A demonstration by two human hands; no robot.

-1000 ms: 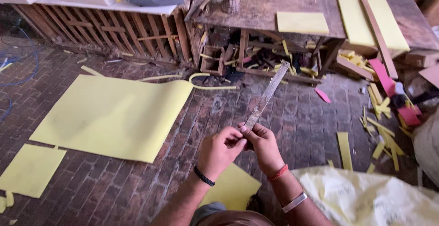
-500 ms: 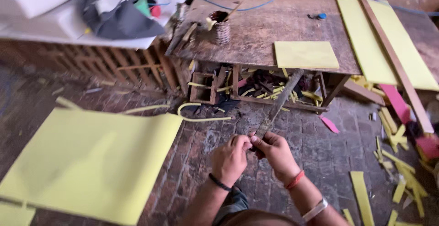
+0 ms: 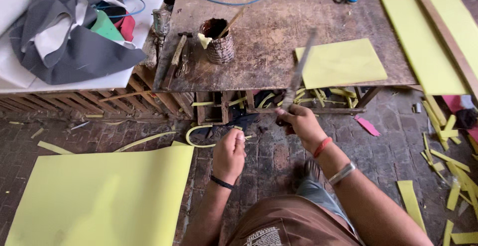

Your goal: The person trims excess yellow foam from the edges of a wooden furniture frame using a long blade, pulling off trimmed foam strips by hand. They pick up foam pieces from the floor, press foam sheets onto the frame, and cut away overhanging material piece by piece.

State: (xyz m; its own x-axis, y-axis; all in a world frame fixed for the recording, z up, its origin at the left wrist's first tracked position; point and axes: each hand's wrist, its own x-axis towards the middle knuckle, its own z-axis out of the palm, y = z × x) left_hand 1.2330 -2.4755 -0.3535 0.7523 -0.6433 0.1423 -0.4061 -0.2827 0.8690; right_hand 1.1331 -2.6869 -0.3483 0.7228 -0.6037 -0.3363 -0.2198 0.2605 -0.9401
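On brick floor [image 3: 279, 161] | wooden workbench [image 3: 279, 42] | yellow sheet [image 3: 99, 196] beside

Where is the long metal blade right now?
Head view, right of centre: the long metal blade rises from the right hand, over the wooden table edge beside the yellow sheet.

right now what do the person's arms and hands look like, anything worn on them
Both arms are bare, no sleeves or gloves. The left hand has a thin black band around its wrist. The right hand has a red-orange thread band at the wrist and, further up the forearm, a plain silver metal bangle. No rings can be made out.
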